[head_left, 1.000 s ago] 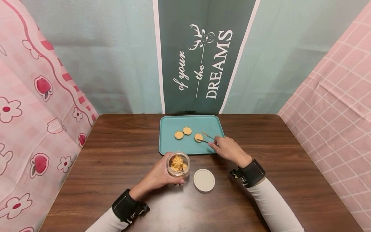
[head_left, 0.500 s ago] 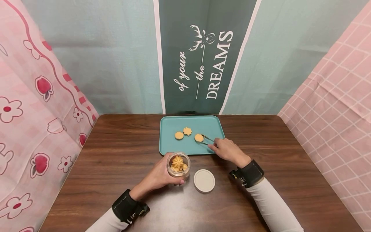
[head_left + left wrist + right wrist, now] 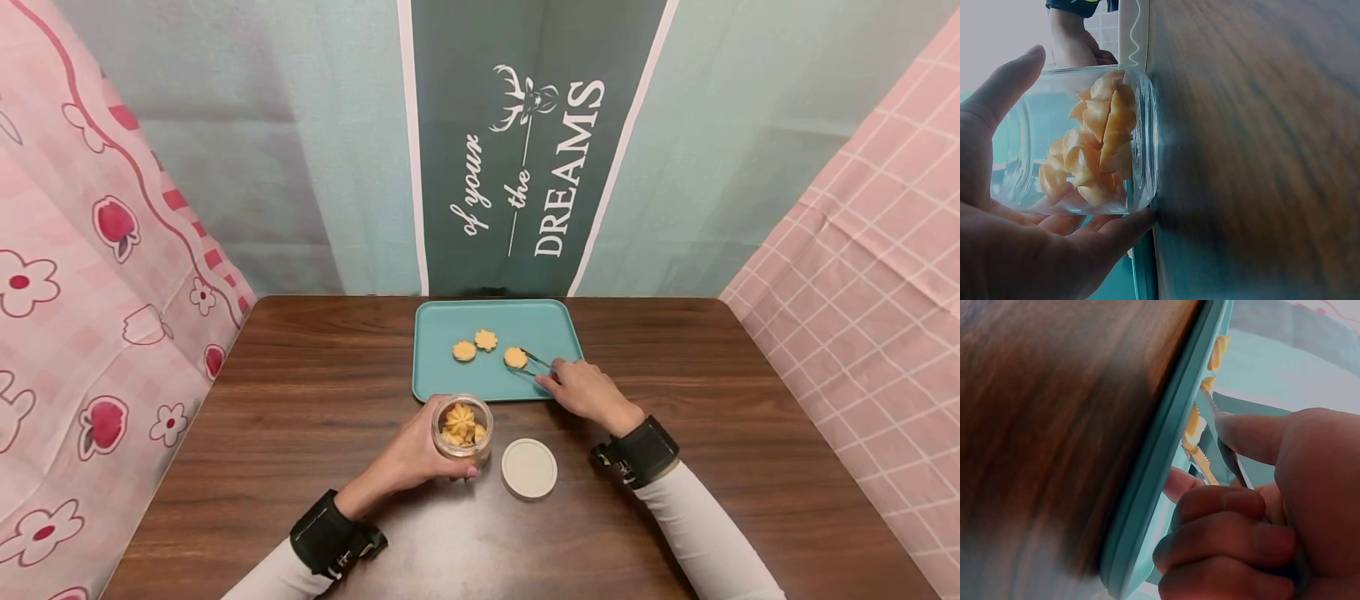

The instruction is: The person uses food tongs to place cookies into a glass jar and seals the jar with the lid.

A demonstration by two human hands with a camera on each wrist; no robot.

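Our left hand point(image 3: 408, 457) is wrapped around a glass jar point(image 3: 462, 427) of cookies that stands open on the wooden table point(image 3: 300, 433), just at six o'clock of the teal tray point(image 3: 450, 379). Our right hand point(image 3: 588, 389) pinches metal tongs point(image 3: 534, 364), whose tips sit against a cookie point(image 3: 514, 357) lying on the tray. Two more cookies point(image 3: 474, 345) lie at nine o'clock of it. The jar's white lid point(image 3: 528, 467) rests flat on the table at three o'clock of the jar.
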